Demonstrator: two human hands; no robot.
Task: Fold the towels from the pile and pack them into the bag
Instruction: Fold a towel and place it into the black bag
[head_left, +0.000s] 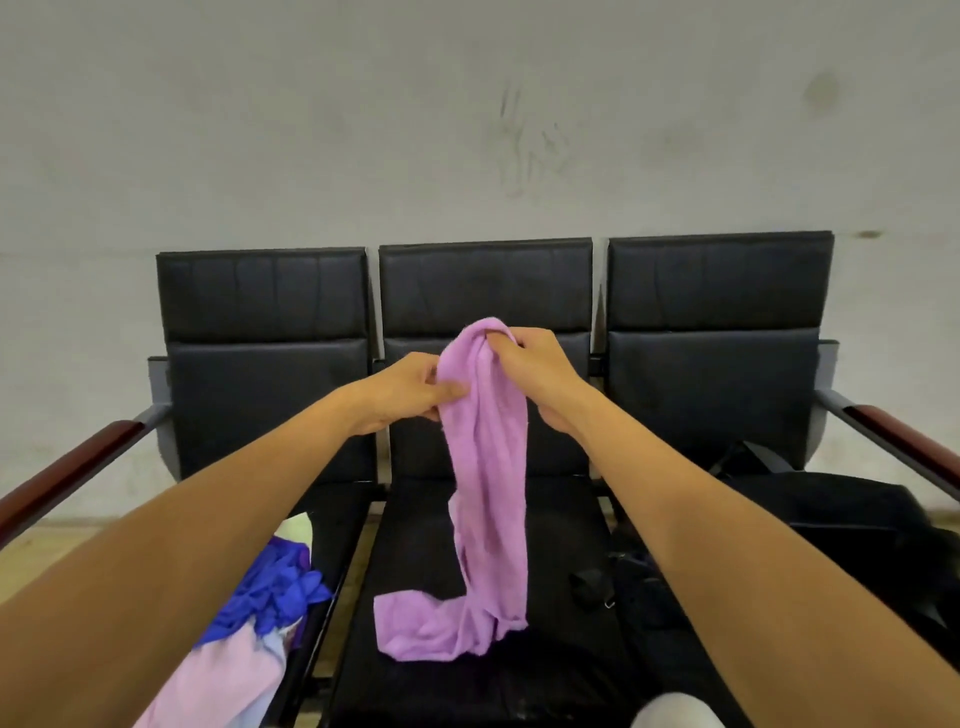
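We're seeing two bare forearms here, no sleeves in sight, no watch or bracelets at the wrists. The left hand (410, 389) and right hand (535, 369) are both gloveless, no rings showing. Bottom edge, a knee (675, 712) in pale grey fabric.

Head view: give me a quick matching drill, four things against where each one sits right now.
Things:
1. purple towel
2. towel pile
3. black bag
4. left hand

Places:
A. on the right seat
B. on the left seat
C. pinching the towel's upper edge
D. hanging over the middle seat, lower end resting on it

Pairs: 1-D, 2-B, 3-A, 4-C
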